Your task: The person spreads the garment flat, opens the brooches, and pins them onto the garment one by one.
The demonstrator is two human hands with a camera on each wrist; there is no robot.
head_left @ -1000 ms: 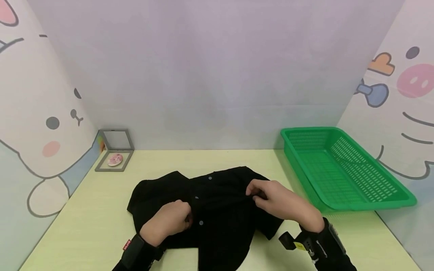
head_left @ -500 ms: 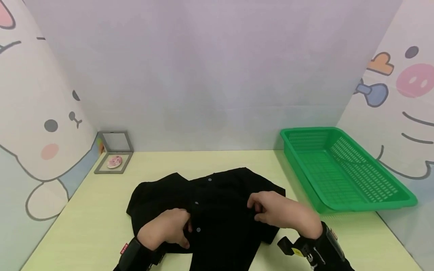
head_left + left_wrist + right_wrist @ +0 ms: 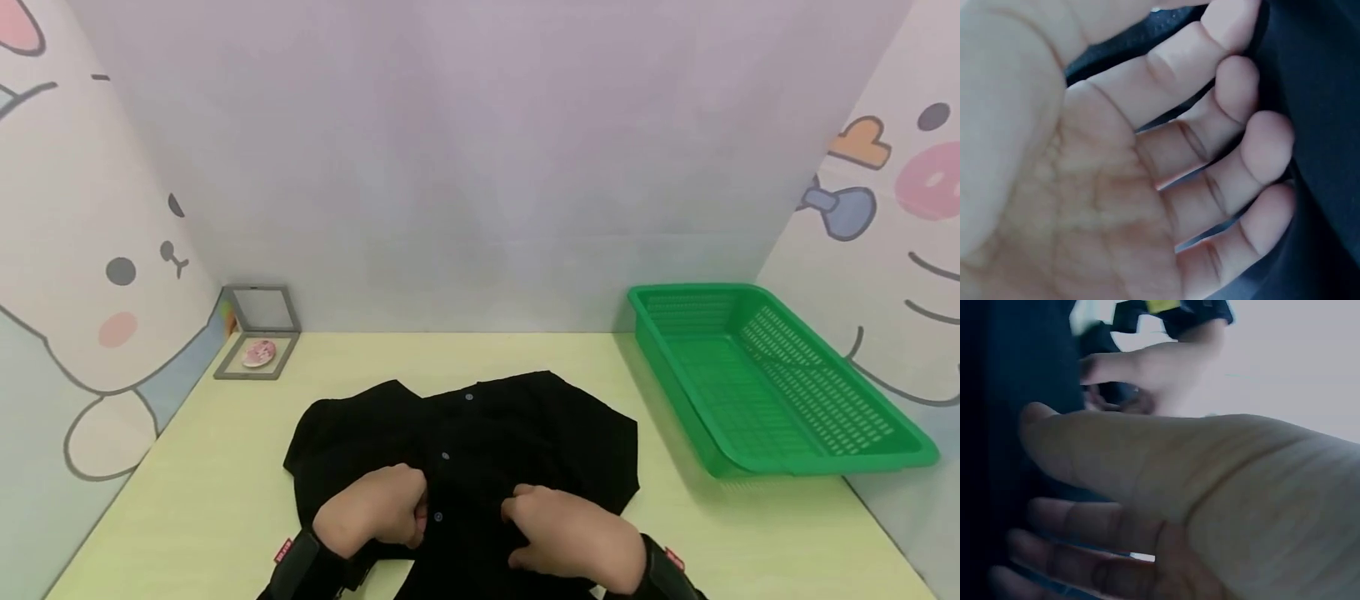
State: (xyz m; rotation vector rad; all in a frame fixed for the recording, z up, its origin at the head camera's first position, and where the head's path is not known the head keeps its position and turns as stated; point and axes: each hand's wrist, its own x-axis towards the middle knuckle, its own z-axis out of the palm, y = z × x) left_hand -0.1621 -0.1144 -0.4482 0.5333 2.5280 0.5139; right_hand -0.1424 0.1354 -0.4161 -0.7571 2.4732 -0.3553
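Observation:
A black short-sleeved shirt [image 3: 480, 442] with grey buttons lies spread on the table, its lower part running out of the head view toward the person. My left hand [image 3: 378, 507] is at the button front, thumb and index finger brought together on the cloth. In the left wrist view, the other fingers [image 3: 1266, 147] bend with their tips against the black fabric. My right hand [image 3: 566, 533] is over the shirt's lower right part, fingers loosely bent and thumb apart. The right wrist view shows its thumb [image 3: 1047, 434] and fingertips touching the dark cloth.
On the pale yellow table [image 3: 187, 483], a green plastic basket [image 3: 720, 417] stands at the right. A small grey-framed case [image 3: 258, 310] with a pink round item [image 3: 258, 353] stands open at the back left. Cartoon-printed panels border both sides.
My right hand has moved from the shirt's right side toward the person and leftward. The right sleeve lies flatter. My left hand stays near the buttons, its thumb and index finger parting, then closing again.

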